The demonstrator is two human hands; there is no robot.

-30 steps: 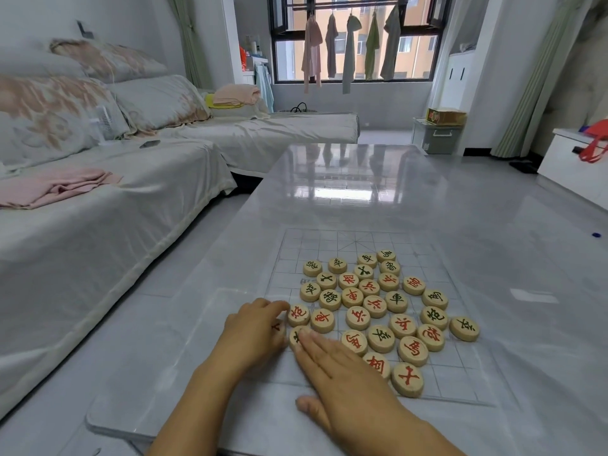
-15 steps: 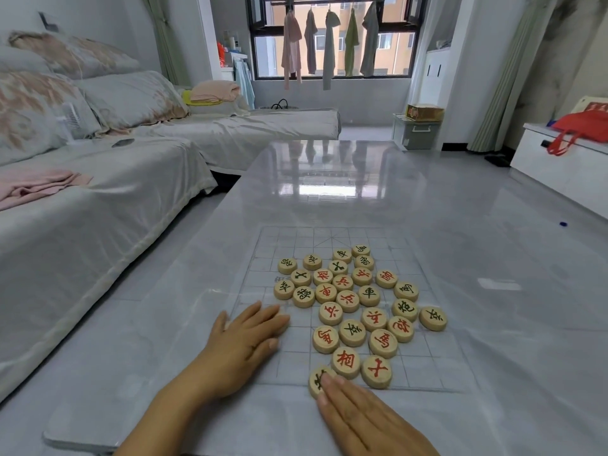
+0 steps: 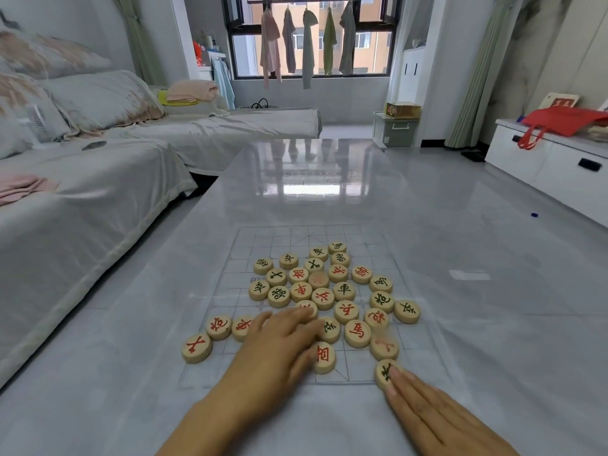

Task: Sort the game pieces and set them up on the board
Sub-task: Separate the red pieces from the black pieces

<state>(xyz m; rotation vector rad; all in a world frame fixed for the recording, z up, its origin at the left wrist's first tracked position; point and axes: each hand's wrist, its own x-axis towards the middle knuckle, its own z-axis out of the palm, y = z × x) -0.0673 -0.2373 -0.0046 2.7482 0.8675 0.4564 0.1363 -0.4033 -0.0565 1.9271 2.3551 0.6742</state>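
- The right hand (image 3: 434,419), its wrist cut off by the frame's bottom edge, lies flat with straight fingers, the tips touching a black-marked piece (image 3: 385,373) at the near edge of the board (image 3: 256,241).
- The left hand (image 3: 276,350), fingers straight and spread, presses on pieces and hides some beneath it.
- Just left of it, three red pieces (image 3: 218,327) sit by the board's left edge.
- The remaining pieces (image 3: 324,297) cluster mid-board; a few characters are blurred.

Left hand (image 3: 279,343) flat over pieces (image 3: 324,291) on board (image 3: 411,366). Right hand (image 3: 437,419), fingers straight, touches black piece (image 3: 385,372) at near edge. Three red pieces (image 3: 218,335) left of board.
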